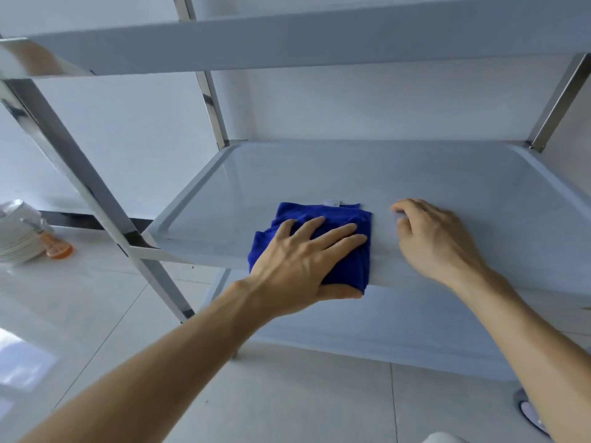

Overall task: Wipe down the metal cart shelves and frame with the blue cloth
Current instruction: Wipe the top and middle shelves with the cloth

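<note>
Far to my left a stack of white plates (pixel 16 238) sits on the pale tiled floor (pixel 96 314), with an orange-handled tool (pixel 56 247) lying against it. Next comes the cart's shiny metal front post (pixel 80 187), slanting down across the view to the floor, and behind it the rear post (pixel 211 100) rising past the upper shelf (pixel 287 43).

My left hand (pixel 297 260) lies flat on the blue cloth (pixel 345 219), fingers (pixel 339 235) straight and spread on top of it, thumb tucked under the shelf's front edge where the cloth hangs over. The cloth rests on the middle shelf (pixel 319 174), near its front lip and roughly at the middle of its width, with a small white label (pixel 332 203) showing at its far edge.

Just beside the cloth, apart from it, my right hand (pixel 438 238) rests on the same shelf with its fingers curled under; they hold nothing that I can make out, and the tips are blurred.

Below, the bottom shelf (pixel 383 330) shows beneath the middle one, and at the far right a grey caster wheel (pixel 527 410) stands on the floor behind my right forearm.
</note>
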### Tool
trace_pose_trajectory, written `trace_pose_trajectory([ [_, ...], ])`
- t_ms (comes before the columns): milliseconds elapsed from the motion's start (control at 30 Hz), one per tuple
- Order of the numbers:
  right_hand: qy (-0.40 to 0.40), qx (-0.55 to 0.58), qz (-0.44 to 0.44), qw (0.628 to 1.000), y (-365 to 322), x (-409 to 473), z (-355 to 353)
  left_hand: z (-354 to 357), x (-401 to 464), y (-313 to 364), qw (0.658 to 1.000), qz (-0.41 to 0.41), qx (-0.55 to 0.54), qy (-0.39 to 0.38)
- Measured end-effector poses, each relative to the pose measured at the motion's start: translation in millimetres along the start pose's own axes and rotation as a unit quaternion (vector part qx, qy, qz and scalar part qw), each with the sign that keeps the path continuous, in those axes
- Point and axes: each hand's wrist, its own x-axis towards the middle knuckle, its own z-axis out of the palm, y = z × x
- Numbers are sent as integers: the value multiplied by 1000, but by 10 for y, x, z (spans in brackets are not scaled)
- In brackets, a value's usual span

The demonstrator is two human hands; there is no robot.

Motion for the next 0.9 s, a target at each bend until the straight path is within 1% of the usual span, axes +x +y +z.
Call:
trace_pose_trajectory([
  [67, -1, 8, -1, 1000, -6, -4, -15, -3, -117, -222, 1000, 27, -2, -13],
  [133, -4, 15, -2, 1000, -23, -4, -27, -30, -283, -489, 999, 21, -1, -40],
  [267, -9, 20, 4, 1000, -49, -28, -31, -103, -736, -1110, 996, -42, -12, -82],
  [400, -4, 19, 0, 1000, -48, -55, -14, -133, -1097, -1531, 988, -121, -45, -81],
  [500, -8, 18, -6, 1000, -35, -34, -6, -65, -1039, -1578, 973, -199, -69, -90],
  [600, -60, 18, -26, 998, 27, -7, -92, -10, -786, -1645, 949, -282, -116, -75],
  [667, -69, -14, -31, 997, 76, -37, -142, 40, -588, -1699, 940, -312, -105, -94],
  [733, -28, -75, 18, 997, 94, -77, -152, 115, -382, -1707, 930, -336, -86, -126],
  [800, -10, -93, 83, 992, 78, -69, -145, 175, -152, -1612, 921, -350, -82, -147],
  [867, -19, -93, 106, 990, 108, -41, -91, 199, 109, -1368, 927, -334, -96, -142],
  [900, -21, -93, 110, 989, 135, -24, -74, 203, 243, -1187, 936, -308, -102, -133],
])
